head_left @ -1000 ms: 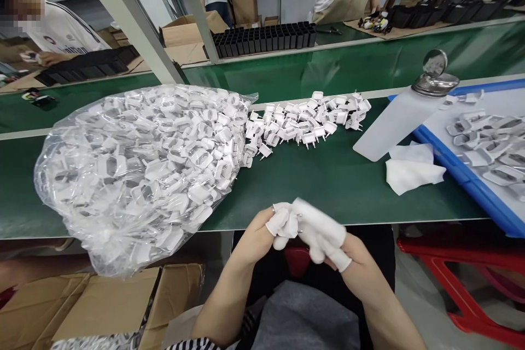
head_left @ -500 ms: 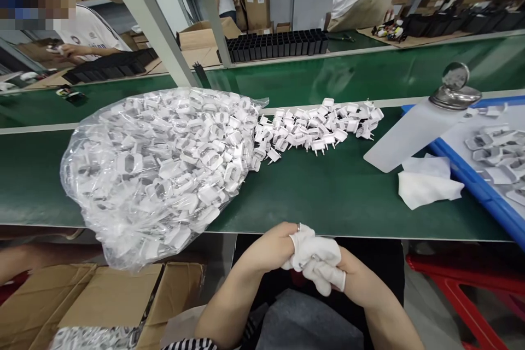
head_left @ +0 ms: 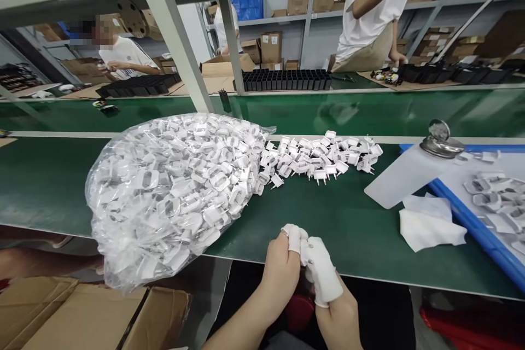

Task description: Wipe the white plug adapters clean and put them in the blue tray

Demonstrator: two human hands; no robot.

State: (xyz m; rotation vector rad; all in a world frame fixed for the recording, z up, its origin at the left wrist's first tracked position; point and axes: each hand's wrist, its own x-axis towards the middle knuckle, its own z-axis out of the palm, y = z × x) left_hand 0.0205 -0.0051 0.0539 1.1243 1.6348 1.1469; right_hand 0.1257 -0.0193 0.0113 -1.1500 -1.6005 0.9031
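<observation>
At the table's near edge my left hand (head_left: 287, 249) and my right hand (head_left: 324, 273) are pressed together, with white fabric over the fingers of both. On the right the white glove reaches down close to the wrist. Both sets of fingers are curled inward; whatever lies between them is hidden. Beyond them a loose pile of white plug housings (head_left: 322, 156), some with pins showing, lies on the green tabletop (head_left: 328, 213). A large clear plastic bag (head_left: 176, 191) full of the same white housings rests to the left, its near end hanging over the edge.
On the right stand a frosted dispenser bottle (head_left: 406, 175), white cloths (head_left: 430, 227) and a blue-rimmed tray (head_left: 479, 216) with white parts. Cardboard boxes (head_left: 82, 317) are below left. A metal post (head_left: 176, 33) rises at the back; people work behind the green divider.
The camera view has tipped upward. My hands have come up from my lap side to the table edge and are still together, fingers now more upright.
</observation>
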